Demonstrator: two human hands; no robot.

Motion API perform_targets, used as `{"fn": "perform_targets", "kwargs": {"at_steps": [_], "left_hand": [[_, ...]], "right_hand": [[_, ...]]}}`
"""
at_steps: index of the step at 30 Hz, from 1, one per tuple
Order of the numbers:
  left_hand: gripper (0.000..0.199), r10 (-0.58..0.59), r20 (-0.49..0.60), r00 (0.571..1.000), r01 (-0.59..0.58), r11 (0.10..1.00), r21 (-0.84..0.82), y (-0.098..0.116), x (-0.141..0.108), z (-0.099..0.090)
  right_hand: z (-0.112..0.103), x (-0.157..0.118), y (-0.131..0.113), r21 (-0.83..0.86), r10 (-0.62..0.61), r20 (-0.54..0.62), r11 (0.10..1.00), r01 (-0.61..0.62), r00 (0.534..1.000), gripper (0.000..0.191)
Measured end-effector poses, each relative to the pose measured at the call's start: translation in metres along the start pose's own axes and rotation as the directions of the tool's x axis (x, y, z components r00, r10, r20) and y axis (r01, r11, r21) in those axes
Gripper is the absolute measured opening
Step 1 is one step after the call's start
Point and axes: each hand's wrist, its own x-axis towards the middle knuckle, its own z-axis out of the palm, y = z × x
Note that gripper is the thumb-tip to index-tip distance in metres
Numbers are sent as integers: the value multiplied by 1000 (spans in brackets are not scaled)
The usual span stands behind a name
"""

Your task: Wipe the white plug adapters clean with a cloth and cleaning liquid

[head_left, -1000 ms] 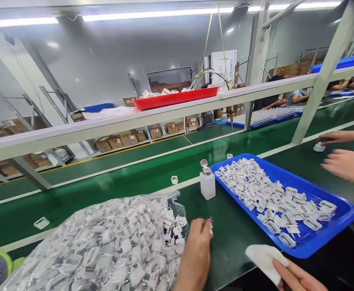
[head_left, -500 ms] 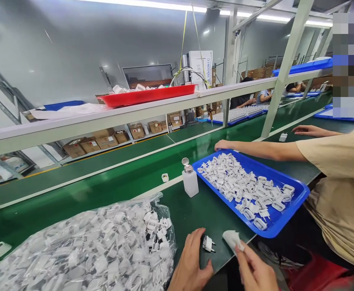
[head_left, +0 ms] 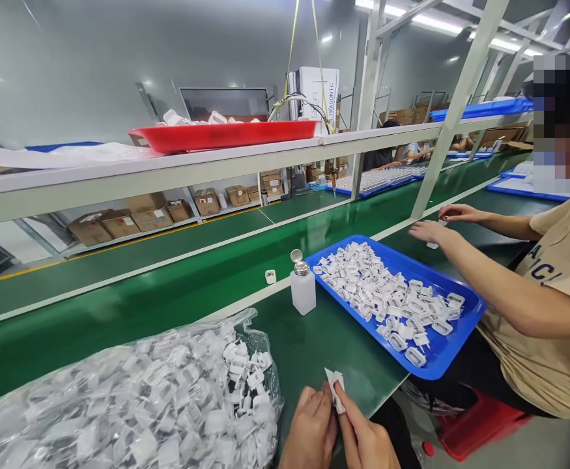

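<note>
Both of my hands are together at the near edge of the green table. My left hand (head_left: 309, 426) is closed, its fingers curled round something that they hide. Against it, my right hand (head_left: 365, 433) pinches a folded white cloth (head_left: 335, 389). A clear bag (head_left: 133, 397) full of white plastic plug housings lies to the left. Beyond my hands stands a white pump bottle (head_left: 303, 290) with its metal lid flipped up. To its right, a blue tray (head_left: 438, 368) holds many white plug pieces.
On the green belt (head_left: 206, 277) sits a small white piece (head_left: 270, 277). A co-worker's hands (head_left: 436, 228) work behind the blue tray. A red tray (head_left: 226, 135) rests on the overhead shelf (head_left: 191, 166), held up by slanted posts. A red stool (head_left: 480, 420) is at lower right.
My hands have come together, and the white plug that lay between them no longer shows on the table. The co-worker's arms have shifted and their hands have drawn together. The view has moved slightly.
</note>
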Motion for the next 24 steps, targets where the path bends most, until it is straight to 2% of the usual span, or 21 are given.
{"fn": "perform_targets", "kwargs": {"at_steps": [2,4,8,11,14,18,20,24], "left_hand": [[51,80,-41,996,-73,987,143,-4,-4,11],[56,111,-78,991,-90,967,236,-6,-8,19],[57,129,-112,985,-96,959,266,-3,-13,23],[55,137,-157,978,-89,956,279,1,-16,25],[62,126,-157,979,-75,951,300,3,-22,33],[80,24,-169,985,48,911,410,3,-33,46],[79,5,-169,986,81,864,496,4,-35,48],[71,72,-181,981,56,786,615,9,-31,45]], "right_hand": [[1,1,-6,11,16,-52,1000,-16,998,51],[1,1,-12,38,24,-63,999,-21,998,51],[-3,-5,-23,98,1,-77,995,7,997,49],[-13,-12,-28,156,-13,-45,988,20,999,48],[-24,-15,-32,195,8,-5,981,-7,1000,47],[-31,-10,-35,168,73,28,983,-77,997,45],[-31,-6,-35,149,100,12,984,-101,995,46],[-26,1,-35,164,113,-29,981,-106,993,46]]}}
